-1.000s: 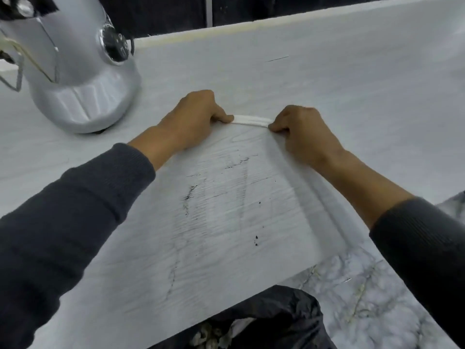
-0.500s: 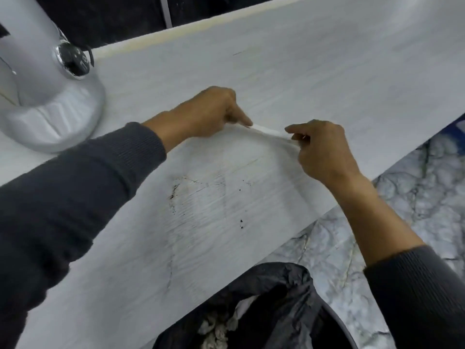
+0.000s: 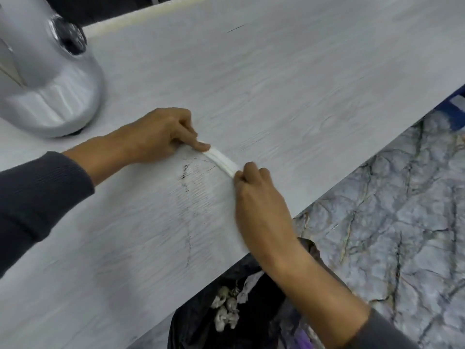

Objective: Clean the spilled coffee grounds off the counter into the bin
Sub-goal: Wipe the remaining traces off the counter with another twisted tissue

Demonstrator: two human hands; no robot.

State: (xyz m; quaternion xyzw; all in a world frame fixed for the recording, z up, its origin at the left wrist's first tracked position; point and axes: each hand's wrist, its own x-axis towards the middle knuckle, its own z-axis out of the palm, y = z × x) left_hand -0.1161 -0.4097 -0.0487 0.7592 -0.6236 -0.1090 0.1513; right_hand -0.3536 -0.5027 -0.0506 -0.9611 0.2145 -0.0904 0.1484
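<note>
A narrow folded white paper strip point(image 3: 221, 159) lies stretched on the pale wood-grain counter point(image 3: 289, 79). My left hand point(image 3: 161, 134) pinches its far end with curled fingers. My right hand point(image 3: 259, 197) pinches the near end. Thin dark streaks of coffee grounds point(image 3: 185, 172) mark the counter just on my side of the strip, trailing toward the counter's front edge. Below that edge stands a bin lined with a black bag point(image 3: 201, 321), with crumpled white waste inside.
A shiny silver appliance base point(image 3: 50, 96) stands on the counter at the far left. Marble-patterned floor point(image 3: 390, 222) shows to the right beyond the counter's edge. A dark wall runs behind the counter.
Both hands have drawn the strip toward the front edge, the right end leading, so it now lies slanted. The loose specks seen earlier near the edge no longer show.
</note>
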